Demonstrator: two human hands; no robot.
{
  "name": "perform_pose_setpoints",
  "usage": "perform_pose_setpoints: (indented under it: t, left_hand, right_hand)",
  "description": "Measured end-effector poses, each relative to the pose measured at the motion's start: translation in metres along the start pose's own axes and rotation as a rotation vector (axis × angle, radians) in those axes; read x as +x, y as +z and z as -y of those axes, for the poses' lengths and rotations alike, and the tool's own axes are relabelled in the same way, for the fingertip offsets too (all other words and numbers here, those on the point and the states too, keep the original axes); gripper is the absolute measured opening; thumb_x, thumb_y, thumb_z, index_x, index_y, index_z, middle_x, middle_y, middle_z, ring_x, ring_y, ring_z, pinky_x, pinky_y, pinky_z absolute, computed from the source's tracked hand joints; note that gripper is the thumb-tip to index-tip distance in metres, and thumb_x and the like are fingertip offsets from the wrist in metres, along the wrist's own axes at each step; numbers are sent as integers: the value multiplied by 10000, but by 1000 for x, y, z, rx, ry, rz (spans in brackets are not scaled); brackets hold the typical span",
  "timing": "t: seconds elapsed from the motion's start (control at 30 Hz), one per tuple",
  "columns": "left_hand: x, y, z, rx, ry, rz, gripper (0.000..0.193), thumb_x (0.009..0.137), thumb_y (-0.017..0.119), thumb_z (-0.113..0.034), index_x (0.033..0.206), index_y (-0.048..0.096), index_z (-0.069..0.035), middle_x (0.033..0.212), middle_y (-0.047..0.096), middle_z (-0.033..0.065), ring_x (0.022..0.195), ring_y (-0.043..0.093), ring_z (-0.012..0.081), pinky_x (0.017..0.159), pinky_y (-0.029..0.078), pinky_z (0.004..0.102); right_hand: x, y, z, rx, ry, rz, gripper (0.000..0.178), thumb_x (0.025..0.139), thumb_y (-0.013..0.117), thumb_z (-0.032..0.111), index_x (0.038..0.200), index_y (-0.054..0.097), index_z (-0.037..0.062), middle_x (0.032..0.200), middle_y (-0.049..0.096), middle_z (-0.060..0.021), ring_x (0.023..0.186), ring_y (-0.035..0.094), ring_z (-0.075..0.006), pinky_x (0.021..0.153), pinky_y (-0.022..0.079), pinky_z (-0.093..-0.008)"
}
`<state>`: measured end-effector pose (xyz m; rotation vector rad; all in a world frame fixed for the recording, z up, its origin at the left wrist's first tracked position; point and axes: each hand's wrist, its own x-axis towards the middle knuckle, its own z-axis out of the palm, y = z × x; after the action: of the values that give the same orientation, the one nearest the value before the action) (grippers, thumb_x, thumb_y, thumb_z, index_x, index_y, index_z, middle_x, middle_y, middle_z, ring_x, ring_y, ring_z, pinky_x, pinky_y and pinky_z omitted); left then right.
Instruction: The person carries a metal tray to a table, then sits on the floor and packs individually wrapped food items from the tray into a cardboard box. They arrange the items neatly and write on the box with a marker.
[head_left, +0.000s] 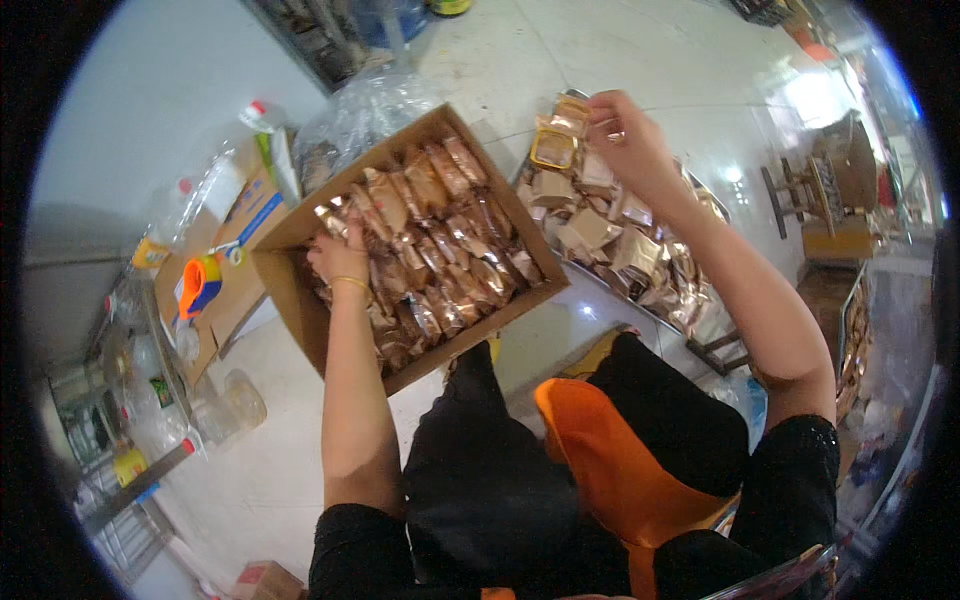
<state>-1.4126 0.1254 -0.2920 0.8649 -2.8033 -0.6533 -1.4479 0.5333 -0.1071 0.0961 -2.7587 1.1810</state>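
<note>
A brown cardboard box (290, 262) stands tilted in front of me, filled with rows of shiny copper-coloured wrapped packets (430, 255). My left hand (340, 258) reaches into its left side, fingers closed around the end of a packet in the row there. To the right, a metal tray (650, 312) holds a loose heap of similar packets (610, 230). At the tray's far end, my right hand (630, 140) has its fingers curled at the edge of a clear-and-gold wrapped packet (570, 117). Part of that grip is hidden by the hand itself.
Clear plastic wrap (370, 115) is bunched behind the box. Left of it lie flattened cardboard (230, 275) and an orange tape dispenser (198, 285); a plastic jar (243, 395) is nearer. An orange chair (610, 470) stands by my legs, and a wooden stool (800, 195) at the right.
</note>
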Motion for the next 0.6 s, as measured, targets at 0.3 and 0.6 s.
perform_pose_setpoints:
  t: [0.3, 0.6]
  left_hand:
    - [-21, -31, -9, -677, 130, 138, 670, 932, 636, -464, 1197, 520, 140, 1180, 622, 190, 1046, 579, 226, 927, 448, 323]
    - [-35, -56, -8, -685, -23, 231, 726, 993, 462, -544, 1325, 501, 101, 1291, 570, 187, 1151, 544, 244, 995, 417, 342]
  right_hand:
    - [-123, 57, -185, -804, -328, 513, 460, 863, 563, 86, 1317, 541, 156, 1405, 511, -47, 1330, 449, -245, 1079, 384, -447]
    - [-89, 86, -184, -935, -283, 521, 429, 865, 608, 305, 1268, 558, 168, 1302, 540, -14, 1352, 392, -224, 1115, 323, -434]
